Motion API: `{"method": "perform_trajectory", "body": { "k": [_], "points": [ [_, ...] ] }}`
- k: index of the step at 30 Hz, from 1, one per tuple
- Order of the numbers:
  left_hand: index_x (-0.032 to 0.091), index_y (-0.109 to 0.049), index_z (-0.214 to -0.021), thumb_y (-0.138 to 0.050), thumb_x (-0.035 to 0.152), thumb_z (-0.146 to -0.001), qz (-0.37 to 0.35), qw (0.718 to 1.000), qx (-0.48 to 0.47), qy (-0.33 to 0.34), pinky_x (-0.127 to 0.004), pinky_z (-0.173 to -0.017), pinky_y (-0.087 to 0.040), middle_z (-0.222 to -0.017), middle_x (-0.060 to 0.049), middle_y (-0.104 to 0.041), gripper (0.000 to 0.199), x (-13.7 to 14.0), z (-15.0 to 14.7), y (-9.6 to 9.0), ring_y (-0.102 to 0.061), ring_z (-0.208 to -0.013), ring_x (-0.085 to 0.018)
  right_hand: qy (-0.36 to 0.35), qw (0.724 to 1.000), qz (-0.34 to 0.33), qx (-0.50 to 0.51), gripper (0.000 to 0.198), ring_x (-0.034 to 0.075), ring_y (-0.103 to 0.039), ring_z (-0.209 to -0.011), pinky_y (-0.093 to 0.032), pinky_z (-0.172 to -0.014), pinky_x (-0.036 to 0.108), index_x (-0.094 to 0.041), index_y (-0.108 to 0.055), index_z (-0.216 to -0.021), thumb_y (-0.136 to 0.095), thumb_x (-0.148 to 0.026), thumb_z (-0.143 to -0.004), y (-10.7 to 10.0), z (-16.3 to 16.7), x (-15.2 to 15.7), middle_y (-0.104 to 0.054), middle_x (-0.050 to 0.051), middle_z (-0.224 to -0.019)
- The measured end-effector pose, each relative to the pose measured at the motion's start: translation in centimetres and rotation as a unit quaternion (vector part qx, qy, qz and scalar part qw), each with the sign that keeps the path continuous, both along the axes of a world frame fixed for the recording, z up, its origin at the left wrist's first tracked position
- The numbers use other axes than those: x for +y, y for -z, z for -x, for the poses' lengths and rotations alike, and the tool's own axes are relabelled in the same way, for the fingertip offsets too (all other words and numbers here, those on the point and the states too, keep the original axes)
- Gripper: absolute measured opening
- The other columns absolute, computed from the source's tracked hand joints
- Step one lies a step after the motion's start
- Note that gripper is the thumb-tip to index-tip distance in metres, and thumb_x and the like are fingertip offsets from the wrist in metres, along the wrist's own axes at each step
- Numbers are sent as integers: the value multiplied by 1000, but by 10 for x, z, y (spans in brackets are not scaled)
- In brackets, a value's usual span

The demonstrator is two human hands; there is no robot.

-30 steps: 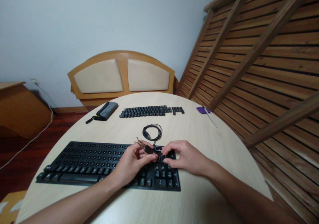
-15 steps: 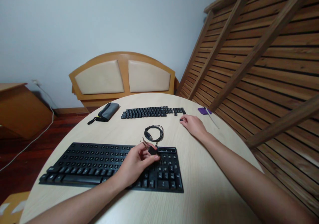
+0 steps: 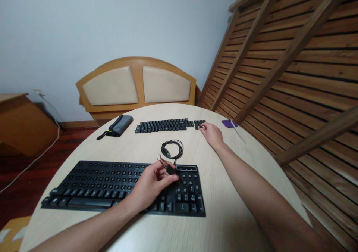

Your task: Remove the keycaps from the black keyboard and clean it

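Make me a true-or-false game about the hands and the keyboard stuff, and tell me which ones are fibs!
1. The left hand holds a small tool over the keyboard. True.
2. The right hand is at the right end of the loose keycaps. True.
3. The cable is stretched out straight. False: it lies coiled.
4. Every key is off the keyboard. False: the space bar is on it.
5. The gray pouch lies left of the loose keycaps. True.

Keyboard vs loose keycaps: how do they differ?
The keyboard is one wide slab; the loose keycaps are small separate pieces in rows.
The keyboard lies nearer, under the left hand; the loose keycaps lie farther off, by the right hand.
Both are black and on the table.
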State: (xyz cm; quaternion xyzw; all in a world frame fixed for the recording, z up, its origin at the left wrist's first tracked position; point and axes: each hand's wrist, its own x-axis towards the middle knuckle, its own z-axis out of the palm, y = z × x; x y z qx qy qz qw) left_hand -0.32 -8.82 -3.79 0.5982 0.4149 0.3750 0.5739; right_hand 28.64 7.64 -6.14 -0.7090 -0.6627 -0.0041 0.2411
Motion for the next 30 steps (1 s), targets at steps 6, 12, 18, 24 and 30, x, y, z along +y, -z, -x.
{"method": "perform_trajectory", "body": {
  "k": [6, 12, 18, 24, 30],
  "points": [
    [16, -62, -102, -75, 38, -79, -10, 1000, 14, 1, -26, -62, -41, -77, 0, -64, 35, 1, 1, 1, -55, -67, -14, 1, 1000, 0, 6, 26, 22, -66, -93, -45, -74, 30, -25, -69, -116, -59, -28, -92, 0, 2, -1, -74, 5, -105],
    [16, -62, -103, -74, 37, -80, -16, 1000, 13, 6, -25, -60, -39, -75, 0, -63, 34, 3, 1, 3, -54, -64, -13, 4, 1000, 9, 7, 32, 22, -66, -92, -45, -72, 30, -24, -61, -123, -59, -26, -91, -6, 3, -8, -73, 5, -103],
    [15, -61, -101, -76, 37, -78, -6, 1000, 9, 14, -28, -64, -44, -74, 0, -64, 35, 1, 1, 1, -60, -69, -15, -28, 998, 50, 3, 39, 24, -66, -89, -47, -73, 32, -20, -57, -120, -68, -25, -83, -25, 12, -38, -72, 7, -96],
    [16, -62, -99, -77, 39, -78, 0, 1000, 5, 22, -32, -71, -52, -80, -3, -70, 35, -1, -2, 1, -68, -77, -20, -318, 933, 147, 84, 54, 27, -57, -122, -44, -104, 41, -19, -56, -132, -63, -51, -89, -57, 33, -123, -59, 13, -134],
    [15, -63, -100, -77, 36, -78, -13, 999, 23, 18, -28, -67, -50, -75, 0, -69, 33, -4, -2, -2, -65, -70, -16, -424, 847, 313, 69, 136, 36, 2, -153, -15, -124, 49, -15, -3, -160, -85, -58, -60, -49, 41, -175, -2, 15, -167]
  ]
}}
